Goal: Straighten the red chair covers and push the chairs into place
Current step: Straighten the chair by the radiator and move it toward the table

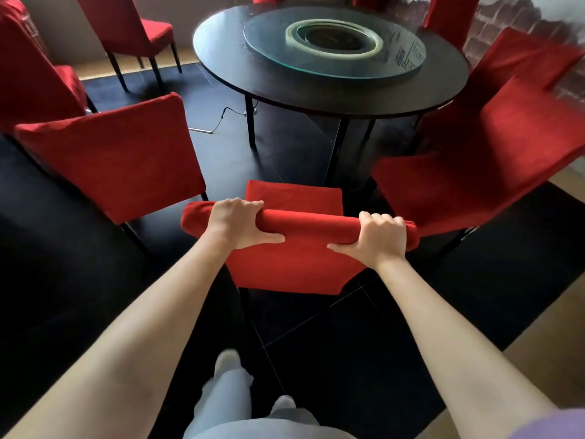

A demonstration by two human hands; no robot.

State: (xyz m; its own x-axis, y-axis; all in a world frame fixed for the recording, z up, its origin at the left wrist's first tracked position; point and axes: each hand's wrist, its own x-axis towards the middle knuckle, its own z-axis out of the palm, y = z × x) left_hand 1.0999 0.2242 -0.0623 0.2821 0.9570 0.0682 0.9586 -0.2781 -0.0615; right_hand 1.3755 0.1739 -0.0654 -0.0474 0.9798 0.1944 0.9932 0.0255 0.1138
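Note:
A chair in a red cover (297,264) stands right in front of me, its seat pointing at the round black table (329,90). My left hand (237,224) grips the top edge of its backrest at the left, fingers curled over the far side. My right hand (378,239) grips the same top edge at the right. The seat's front edge sits short of the table's rim.
Red-covered chairs flank it: one at left (110,160) and one at right (474,179), both angled. More red chairs stand at the far left (28,80), back left (126,30) and behind the table. A glass turntable (335,45) tops the table. A cable (221,118) lies on the dark floor.

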